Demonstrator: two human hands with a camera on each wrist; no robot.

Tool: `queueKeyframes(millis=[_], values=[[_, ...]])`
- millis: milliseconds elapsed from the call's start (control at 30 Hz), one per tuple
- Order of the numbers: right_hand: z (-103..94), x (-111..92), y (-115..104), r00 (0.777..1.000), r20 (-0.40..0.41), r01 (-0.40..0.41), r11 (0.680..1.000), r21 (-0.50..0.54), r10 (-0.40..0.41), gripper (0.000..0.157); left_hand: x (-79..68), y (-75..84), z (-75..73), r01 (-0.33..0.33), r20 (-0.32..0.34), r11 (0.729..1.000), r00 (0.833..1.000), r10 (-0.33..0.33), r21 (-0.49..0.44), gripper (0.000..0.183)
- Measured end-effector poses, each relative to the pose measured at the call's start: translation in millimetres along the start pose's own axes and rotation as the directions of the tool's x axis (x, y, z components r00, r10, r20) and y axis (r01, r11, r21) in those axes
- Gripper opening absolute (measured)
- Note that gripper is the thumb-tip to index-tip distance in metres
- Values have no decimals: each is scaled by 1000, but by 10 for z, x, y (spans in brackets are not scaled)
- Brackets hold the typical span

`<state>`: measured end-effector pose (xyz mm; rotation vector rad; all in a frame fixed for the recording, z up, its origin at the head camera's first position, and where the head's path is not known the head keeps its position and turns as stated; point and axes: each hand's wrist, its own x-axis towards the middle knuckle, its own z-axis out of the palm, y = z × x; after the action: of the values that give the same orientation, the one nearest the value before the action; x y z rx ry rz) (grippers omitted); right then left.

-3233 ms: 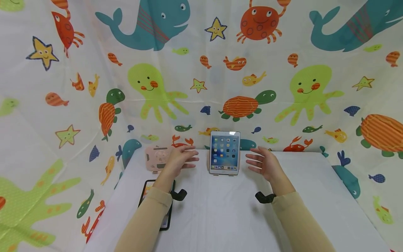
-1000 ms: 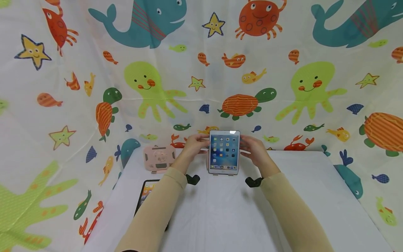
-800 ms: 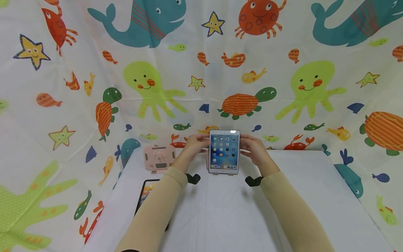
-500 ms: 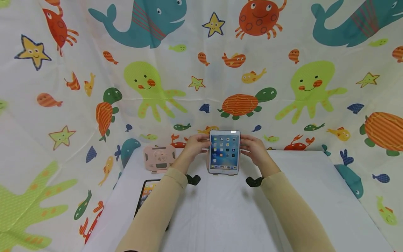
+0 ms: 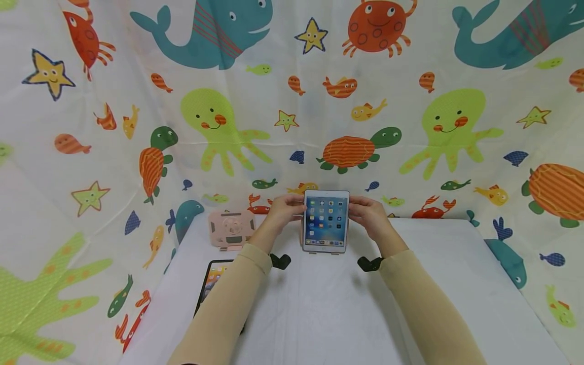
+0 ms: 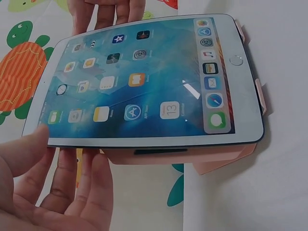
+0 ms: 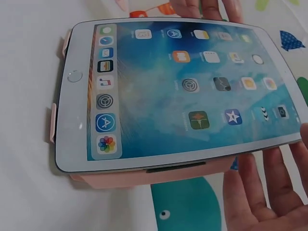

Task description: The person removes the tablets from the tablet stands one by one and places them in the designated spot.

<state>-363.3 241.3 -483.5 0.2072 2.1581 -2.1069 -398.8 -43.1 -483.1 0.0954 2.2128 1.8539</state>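
Note:
A white tablet [image 5: 326,220] with its screen lit leans upright in a pink stand [image 6: 211,155] on the white-covered table. My left hand [image 5: 283,210] holds its upper left edge, thumb [image 6: 33,149] at the front edge and fingers behind. On the opposite edge my right hand [image 5: 368,215] grips the upper part, its fingers [image 7: 279,178] reaching behind the back. Two small pink hooks [image 7: 53,122] of the stand sit under the tablet's lower edge. Most of the stand is hidden behind the tablet.
Left of my left hand stands another pink tablet stand or case [image 5: 231,228]. A dark-framed tablet [image 5: 211,279] lies on the table, partly covered by my left sleeve [image 5: 228,304]. A curtain [image 5: 292,101] with sea animals hangs close behind the tablet.
Both hands came inward from either side and took hold of the tablet's upper edges. In the last half second the tablet has shifted very slightly, its top edge a little lower and rightward.

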Motion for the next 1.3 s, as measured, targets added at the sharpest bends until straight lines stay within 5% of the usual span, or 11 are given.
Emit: queueKeyframes(millis=[333, 1300], values=[[21, 27, 12, 998, -48, 44, 995, 86, -39, 40, -2, 12, 9, -10, -11, 999, 1000, 9, -39, 27], [50, -11, 8, 991, -132, -2, 999, 48, 8, 34, -11, -5, 47, -4, -40, 997, 999, 1, -71, 24]])
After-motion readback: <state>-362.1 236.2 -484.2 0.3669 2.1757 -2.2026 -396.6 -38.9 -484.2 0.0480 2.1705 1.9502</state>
